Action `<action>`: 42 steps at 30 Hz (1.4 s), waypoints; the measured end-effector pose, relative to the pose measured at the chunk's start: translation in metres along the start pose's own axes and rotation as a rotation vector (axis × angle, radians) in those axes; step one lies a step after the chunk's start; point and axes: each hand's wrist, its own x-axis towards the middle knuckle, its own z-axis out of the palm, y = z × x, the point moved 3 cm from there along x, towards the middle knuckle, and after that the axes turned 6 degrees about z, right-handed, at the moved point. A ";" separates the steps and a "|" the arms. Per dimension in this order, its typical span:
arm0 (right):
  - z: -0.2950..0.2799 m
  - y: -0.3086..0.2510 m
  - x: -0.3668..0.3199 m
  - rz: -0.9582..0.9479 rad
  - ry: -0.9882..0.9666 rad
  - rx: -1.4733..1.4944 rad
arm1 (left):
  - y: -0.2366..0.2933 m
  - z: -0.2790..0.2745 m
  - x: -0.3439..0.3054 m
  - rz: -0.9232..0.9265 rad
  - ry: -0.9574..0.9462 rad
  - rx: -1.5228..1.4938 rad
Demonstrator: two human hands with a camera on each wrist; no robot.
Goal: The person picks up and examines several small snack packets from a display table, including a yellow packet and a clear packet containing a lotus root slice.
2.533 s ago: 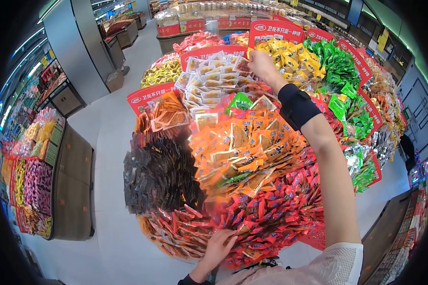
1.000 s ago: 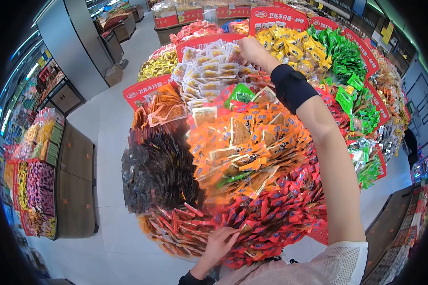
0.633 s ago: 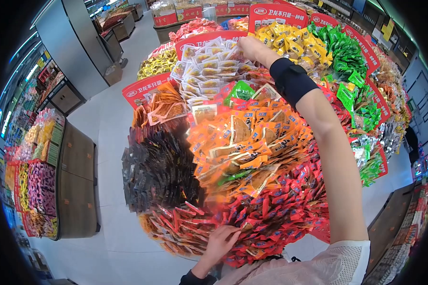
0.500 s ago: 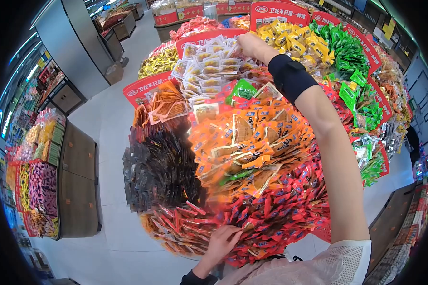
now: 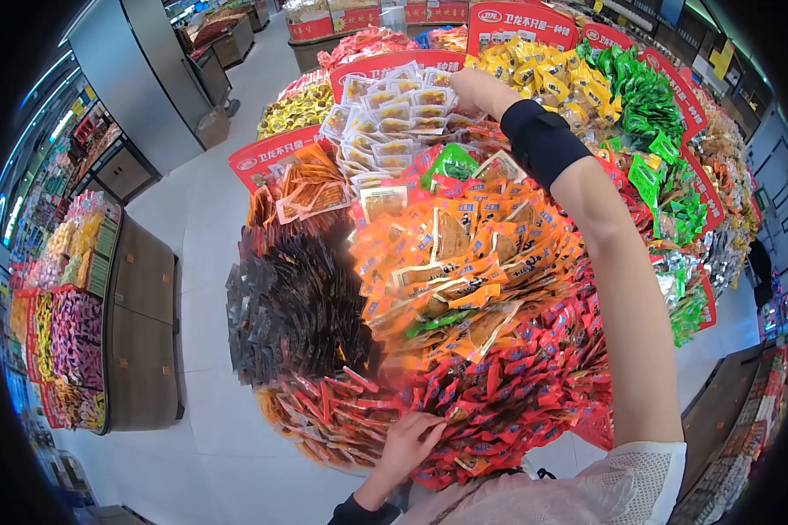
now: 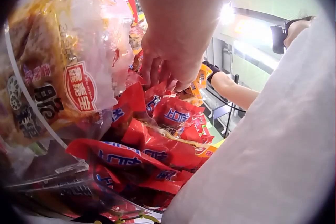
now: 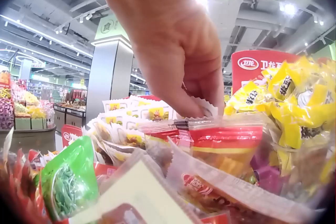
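My right hand (image 5: pixel 480 90) reaches to the back right of the white packets (image 5: pixel 385 114). In the right wrist view, the fingers and thumb of this hand (image 7: pixel 181 50) point down and pinch the serrated edge of a white packet (image 7: pixel 206 107); red-topped packets (image 7: pixel 226 140) lie in front. At the front of the display, my left hand (image 5: pixel 407 448) rests on red packets (image 5: pixel 499 394), fingers loosely bent. The left wrist view has this hand (image 6: pixel 176 35) touching red packets (image 6: pixel 176 113), its fingertips partly hidden among them.
Orange packets (image 5: pixel 464 254) heap up between the hands, with dark packets (image 5: pixel 298 306) to their left. Yellow packets (image 5: pixel 547 79) and a red sign (image 5: pixel 521 26) stand beside the right hand. A wooden display cabinet (image 5: pixel 140 324) is across the aisle at left.
My right hand has moved lower, in among the white packets, and the reddish-brown packet beside its fingers no longer shows. The left hand has stayed on the red packets.
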 end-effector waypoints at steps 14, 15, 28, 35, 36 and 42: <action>0.014 -0.007 0.014 -0.027 0.003 0.087 | 0.000 0.001 0.001 -0.011 0.004 0.018; 0.010 -0.007 0.012 -0.027 -0.008 0.059 | 0.001 0.000 0.002 -0.012 0.004 0.016; 0.011 -0.011 0.021 -0.255 0.054 -0.156 | -0.001 0.001 0.002 -0.002 0.006 0.022; 0.007 -0.008 0.016 -0.179 0.179 -0.180 | 0.001 0.001 0.001 -0.003 -0.002 0.029; 0.000 -0.010 0.010 -0.142 0.174 -0.169 | 0.001 0.000 0.001 -0.003 -0.002 0.028; -0.002 -0.025 -0.006 -0.114 0.079 -0.146 | 0.003 0.000 0.002 -0.007 -0.006 0.018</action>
